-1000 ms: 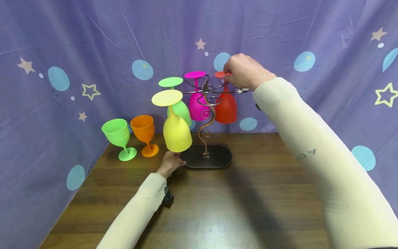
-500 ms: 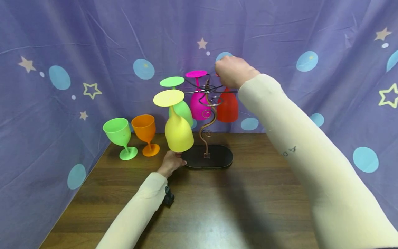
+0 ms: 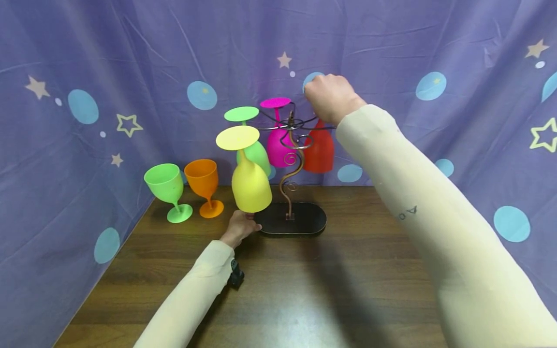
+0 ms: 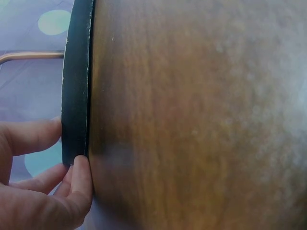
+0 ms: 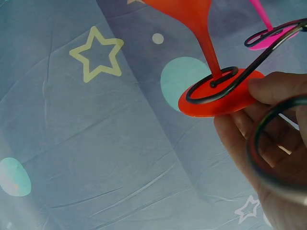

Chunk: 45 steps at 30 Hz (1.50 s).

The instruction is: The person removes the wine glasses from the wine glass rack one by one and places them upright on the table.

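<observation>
One thumb and several fingers of the right hand [image 3: 332, 96] pinch the foot of the red cup [image 3: 319, 152], which hangs upside down, stem inside a wire loop [image 5: 204, 101]; I see the left hand [image 3: 240, 227] grip the black base [image 3: 302, 224] by its end edge, below the hanging yellow cup [image 3: 251, 188]; my widest room lies over the tabletop [image 3: 348, 290] before the base; an upright green cup [image 3: 165, 186] stands close to the tabletop's left edge.

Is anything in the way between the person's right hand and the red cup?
No, nothing I can see. The right hand pinches the red cup by its foot, and the stem sits inside a wire loop.
</observation>
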Motion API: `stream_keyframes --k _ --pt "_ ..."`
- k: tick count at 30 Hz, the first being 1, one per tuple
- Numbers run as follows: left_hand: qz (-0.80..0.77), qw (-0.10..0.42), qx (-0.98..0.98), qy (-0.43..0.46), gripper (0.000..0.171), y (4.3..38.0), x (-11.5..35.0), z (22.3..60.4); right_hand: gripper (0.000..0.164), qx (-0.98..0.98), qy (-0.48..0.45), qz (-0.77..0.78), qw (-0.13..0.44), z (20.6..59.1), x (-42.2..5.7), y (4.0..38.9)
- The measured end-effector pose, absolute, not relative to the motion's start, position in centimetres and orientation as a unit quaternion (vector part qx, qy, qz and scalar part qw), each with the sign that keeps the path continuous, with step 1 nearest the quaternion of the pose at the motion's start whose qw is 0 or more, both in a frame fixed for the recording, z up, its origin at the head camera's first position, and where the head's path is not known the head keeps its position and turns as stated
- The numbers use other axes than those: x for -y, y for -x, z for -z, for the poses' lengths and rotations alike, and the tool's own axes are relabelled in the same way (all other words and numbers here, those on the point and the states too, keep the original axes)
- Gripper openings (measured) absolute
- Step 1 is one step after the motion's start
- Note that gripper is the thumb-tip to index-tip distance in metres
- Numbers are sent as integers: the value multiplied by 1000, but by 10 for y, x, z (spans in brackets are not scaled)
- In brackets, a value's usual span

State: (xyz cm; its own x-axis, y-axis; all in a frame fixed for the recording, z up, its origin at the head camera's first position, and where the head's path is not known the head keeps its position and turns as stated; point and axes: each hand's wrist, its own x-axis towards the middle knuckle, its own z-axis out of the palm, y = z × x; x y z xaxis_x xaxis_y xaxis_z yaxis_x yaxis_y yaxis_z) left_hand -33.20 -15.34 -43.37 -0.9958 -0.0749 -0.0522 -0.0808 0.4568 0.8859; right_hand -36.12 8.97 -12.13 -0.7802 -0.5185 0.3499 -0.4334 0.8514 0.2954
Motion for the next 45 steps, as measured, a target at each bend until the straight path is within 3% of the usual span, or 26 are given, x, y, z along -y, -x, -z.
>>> stream_keyframes --k 26,45 --pt "-513 13 -857 46 51 332 149 436 20 945 -235 92 210 117 -120 362" --pt "-516 12 -855 51 52 332 151 436 19 928 -295 54 222 108 -127 354"
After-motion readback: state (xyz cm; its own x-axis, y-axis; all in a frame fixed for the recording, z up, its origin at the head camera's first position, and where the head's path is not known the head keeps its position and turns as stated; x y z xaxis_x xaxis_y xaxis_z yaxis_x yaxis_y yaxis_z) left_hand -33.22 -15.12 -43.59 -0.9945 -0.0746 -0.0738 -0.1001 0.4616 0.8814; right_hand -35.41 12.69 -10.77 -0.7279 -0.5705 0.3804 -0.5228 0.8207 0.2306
